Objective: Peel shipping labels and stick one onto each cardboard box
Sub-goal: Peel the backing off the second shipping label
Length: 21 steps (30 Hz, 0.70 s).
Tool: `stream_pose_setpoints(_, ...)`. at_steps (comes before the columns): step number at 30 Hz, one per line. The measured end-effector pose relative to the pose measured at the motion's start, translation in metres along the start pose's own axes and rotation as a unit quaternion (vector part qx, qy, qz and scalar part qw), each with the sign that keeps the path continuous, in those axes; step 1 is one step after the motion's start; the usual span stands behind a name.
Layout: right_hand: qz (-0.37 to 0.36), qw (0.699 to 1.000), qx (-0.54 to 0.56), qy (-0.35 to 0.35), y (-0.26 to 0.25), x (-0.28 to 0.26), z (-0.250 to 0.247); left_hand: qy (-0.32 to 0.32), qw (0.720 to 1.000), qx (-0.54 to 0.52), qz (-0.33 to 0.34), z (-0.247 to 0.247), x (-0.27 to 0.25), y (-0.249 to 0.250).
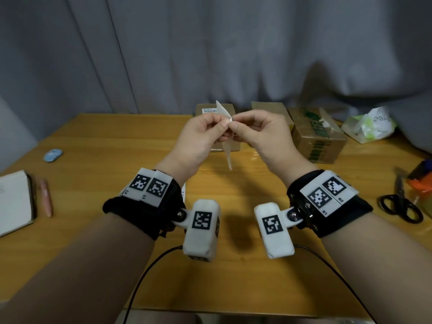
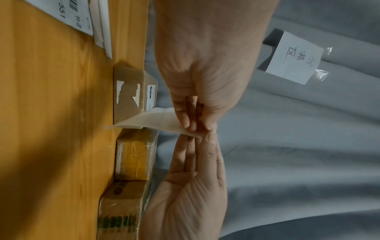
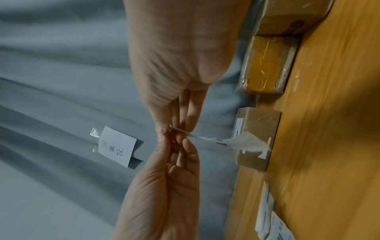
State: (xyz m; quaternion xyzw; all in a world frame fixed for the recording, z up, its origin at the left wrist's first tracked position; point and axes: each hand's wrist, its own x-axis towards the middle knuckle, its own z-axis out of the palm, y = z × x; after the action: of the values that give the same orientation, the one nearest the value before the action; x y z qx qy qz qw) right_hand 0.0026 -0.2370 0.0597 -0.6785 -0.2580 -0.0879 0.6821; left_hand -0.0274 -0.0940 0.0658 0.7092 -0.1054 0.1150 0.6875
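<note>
Both hands are raised over the middle of the table. My left hand (image 1: 224,123) and right hand (image 1: 235,125) pinch one white label sheet (image 1: 228,153) at the same edge, fingertips almost touching; the sheet hangs edge-on between them. In the left wrist view the left hand (image 2: 197,128) and right hand (image 2: 203,139) meet on the curled sheet (image 2: 156,120). Behind stand three cardboard boxes: a left box (image 1: 230,109) bearing a barcode label, a middle box (image 1: 268,108), and a right box (image 1: 320,139) with green tape.
More label sheets (image 2: 82,16) lie on the wooden table (image 1: 93,160) near my left wrist. Scissors (image 1: 399,204) and an orange tape dispenser (image 1: 420,183) sit at the right, a plastic bag (image 1: 369,125) at back right. A notebook (image 1: 14,202), pen (image 1: 45,197) and small blue object (image 1: 53,155) lie left.
</note>
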Motion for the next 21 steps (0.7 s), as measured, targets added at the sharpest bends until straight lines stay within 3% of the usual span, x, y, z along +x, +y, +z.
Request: stream_pose_setpoints(21, 0.049, 0.997, 0.048, -0.017, -0.0063, 0.0006, 0.0004, 0.036, 0.997, 0.052, 0.035, -0.0003, -0.0001, 0.0035)
